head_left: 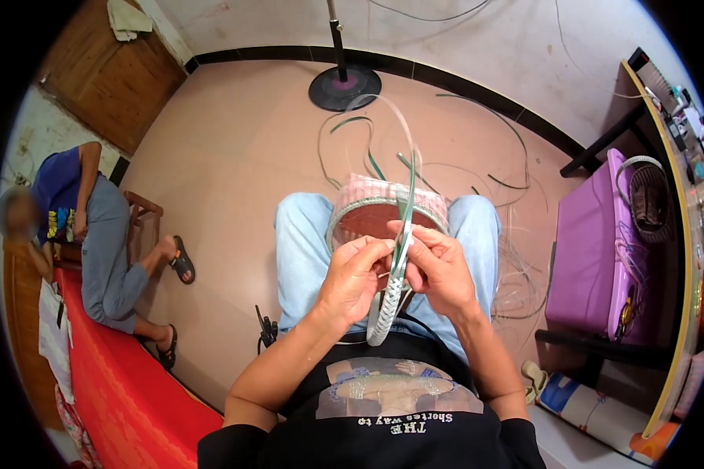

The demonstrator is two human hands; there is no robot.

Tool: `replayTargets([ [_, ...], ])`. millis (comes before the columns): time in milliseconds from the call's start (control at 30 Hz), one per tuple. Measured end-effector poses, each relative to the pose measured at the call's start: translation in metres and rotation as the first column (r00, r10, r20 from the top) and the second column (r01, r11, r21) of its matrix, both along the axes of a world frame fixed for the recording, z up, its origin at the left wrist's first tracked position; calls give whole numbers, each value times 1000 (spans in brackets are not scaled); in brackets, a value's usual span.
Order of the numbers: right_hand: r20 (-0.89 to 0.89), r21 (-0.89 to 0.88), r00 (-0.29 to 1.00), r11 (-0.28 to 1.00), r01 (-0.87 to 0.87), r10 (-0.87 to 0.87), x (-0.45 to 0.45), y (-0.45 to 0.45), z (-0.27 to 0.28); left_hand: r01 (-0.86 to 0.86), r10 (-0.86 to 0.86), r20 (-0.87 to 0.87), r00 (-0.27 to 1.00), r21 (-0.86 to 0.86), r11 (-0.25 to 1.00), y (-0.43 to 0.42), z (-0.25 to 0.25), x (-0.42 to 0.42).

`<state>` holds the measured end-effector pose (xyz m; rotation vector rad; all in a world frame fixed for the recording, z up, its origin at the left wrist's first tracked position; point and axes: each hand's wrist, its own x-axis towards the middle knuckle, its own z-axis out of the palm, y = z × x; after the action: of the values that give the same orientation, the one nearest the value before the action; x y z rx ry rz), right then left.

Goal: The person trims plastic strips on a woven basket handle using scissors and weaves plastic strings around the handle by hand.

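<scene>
Between my knees rests a woven basket (352,221) in pink and white with a green-and-white rim. Its braided handle (385,311), pale and plaited, arches toward my chest. My left hand (353,273) pinches the green and white strips at the upper end of the plait. On the other side, my right hand (440,270) grips the same strips with thumb and fingers. A long loose strip (411,168) rises from between my hands and curves away over the floor. The exact crossing of the strips under my fingertips is hidden.
Loose green and clear strips (516,184) lie scattered on the floor. A black round stand base (344,86) stands ahead. To the right are a purple bin (583,250) and a cluttered table (673,141). At left, a person (105,227) sits by a red-covered surface (117,367).
</scene>
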<state>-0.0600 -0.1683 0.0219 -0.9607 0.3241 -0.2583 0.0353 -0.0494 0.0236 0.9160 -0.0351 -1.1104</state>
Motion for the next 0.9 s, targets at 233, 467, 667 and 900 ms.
replayTargets([
  [233, -37, 240, 996, 967, 83, -76, -10, 0, -4, 12, -9, 79, 997, -35, 999, 2, 7, -9],
  [467, 106, 478, 994, 875, -81, 33, -93, 4, -24, 81, -62, 240, 969, -69, 994, 21, 19, -31],
  [667, -132, 573, 881, 691, 441, -453, -233, -39, -99, 176, -184, -39, 982, -152, 973, 25, 18, -33],
  [900, -791, 265, 242, 42, 963, -563, -484, -70, -252, 176, -193, -136, 972, -127, 976, 23, 21, -37],
])
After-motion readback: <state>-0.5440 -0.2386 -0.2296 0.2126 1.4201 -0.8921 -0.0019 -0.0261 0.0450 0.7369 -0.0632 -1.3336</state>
